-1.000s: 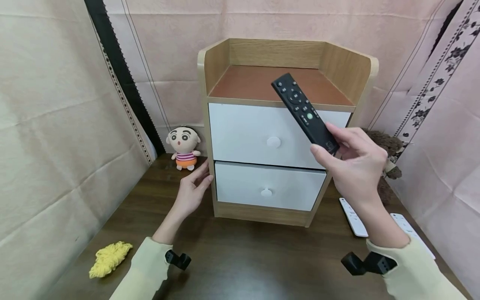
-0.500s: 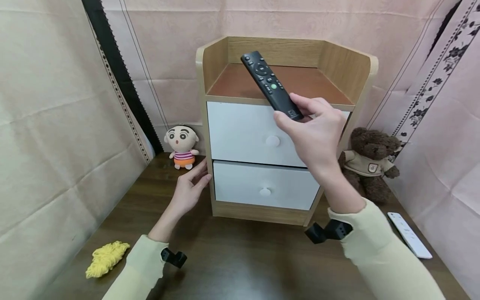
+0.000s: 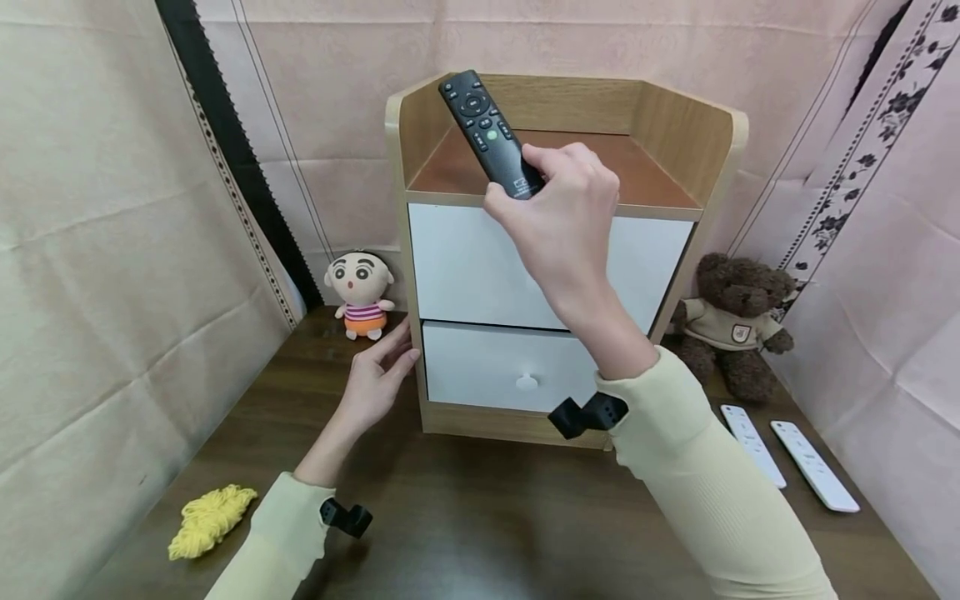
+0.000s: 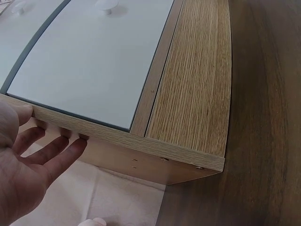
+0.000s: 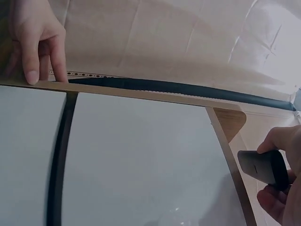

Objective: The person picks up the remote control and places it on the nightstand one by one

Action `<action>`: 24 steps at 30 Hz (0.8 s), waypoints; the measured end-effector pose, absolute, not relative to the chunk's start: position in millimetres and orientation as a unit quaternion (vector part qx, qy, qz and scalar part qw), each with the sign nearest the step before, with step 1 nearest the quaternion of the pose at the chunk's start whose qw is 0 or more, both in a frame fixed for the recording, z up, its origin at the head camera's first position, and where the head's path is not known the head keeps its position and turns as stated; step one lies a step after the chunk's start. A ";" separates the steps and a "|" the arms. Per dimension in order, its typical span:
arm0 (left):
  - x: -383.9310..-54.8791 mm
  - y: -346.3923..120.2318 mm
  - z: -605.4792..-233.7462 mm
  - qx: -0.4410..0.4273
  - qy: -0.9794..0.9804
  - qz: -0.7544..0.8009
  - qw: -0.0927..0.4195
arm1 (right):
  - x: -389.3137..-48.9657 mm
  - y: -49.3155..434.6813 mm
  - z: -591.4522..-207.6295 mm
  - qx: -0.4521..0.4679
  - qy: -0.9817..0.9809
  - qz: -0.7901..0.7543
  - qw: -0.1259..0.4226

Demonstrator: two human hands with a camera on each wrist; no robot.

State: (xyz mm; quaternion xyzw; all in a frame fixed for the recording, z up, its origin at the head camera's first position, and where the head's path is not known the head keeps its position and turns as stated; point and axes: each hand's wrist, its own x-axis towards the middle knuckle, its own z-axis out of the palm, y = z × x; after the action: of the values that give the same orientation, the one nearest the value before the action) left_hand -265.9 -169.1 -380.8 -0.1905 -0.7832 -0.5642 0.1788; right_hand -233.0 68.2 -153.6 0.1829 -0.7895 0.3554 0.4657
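Note:
A black remote control (image 3: 486, 137) is pinched at its lower end between the thumb and fingers of my right hand (image 3: 566, 221). It tilts up to the left, buttons showing, and overlaps the brown top shelf (image 3: 637, 171) of a small wooden cabinet (image 3: 480, 421) in the head view. In the right wrist view the remote's end (image 5: 263, 165) is near the cabinet's upper edge. My left hand (image 3: 375, 383) rests against the cabinet's left side; the left wrist view shows its thumb at the front edge and fingertips (image 4: 77, 143) on the side panel.
Two white drawers (image 3: 480, 362) fill the cabinet front; my right hand hides the upper knob. A cartoon doll (image 3: 363, 292) sits left, a brown teddy bear (image 3: 738, 325) right. Two white remotes (image 3: 813, 467) lie at right, a yellow yarn bundle (image 3: 212, 521) at front left.
My right hand has carried the black remote leftward and up, from before the upper drawer to the shelf's left part. The teddy bear has come into fuller view. My left hand stays on the cabinet side.

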 end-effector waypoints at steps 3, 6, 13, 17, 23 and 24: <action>-265.7 -169.5 -381.1 -0.191 -0.783 -0.565 0.179 | -235.6 65.1 -147.0 0.172 -0.810 0.341 0.445; -265.3 -169.4 -381.3 -0.191 -0.783 -0.565 0.178 | -239.5 63.6 -143.5 0.163 -0.825 0.333 0.426; -265.3 -168.0 -381.1 -0.192 -0.781 -0.568 0.174 | -248.8 62.3 -135.7 0.147 -0.857 0.310 0.384; -266.3 -168.4 -380.5 -0.192 -0.781 -0.568 0.176 | -252.0 60.7 -128.2 0.130 -0.876 0.298 0.356; -265.7 -168.7 -380.7 -0.189 -0.785 -0.564 0.176 | -254.5 57.4 -121.0 0.096 -0.897 0.300 0.309; -265.2 -168.7 -380.6 -0.189 -0.785 -0.563 0.176 | -254.9 57.1 -120.6 0.092 -0.899 0.301 0.305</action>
State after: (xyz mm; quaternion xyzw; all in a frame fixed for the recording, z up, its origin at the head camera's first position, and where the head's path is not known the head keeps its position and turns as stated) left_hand -265.2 -168.7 -380.6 -0.1890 -0.7848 -0.5634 0.1758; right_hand -254.9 57.1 -120.6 0.0923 -0.8987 0.3014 0.3050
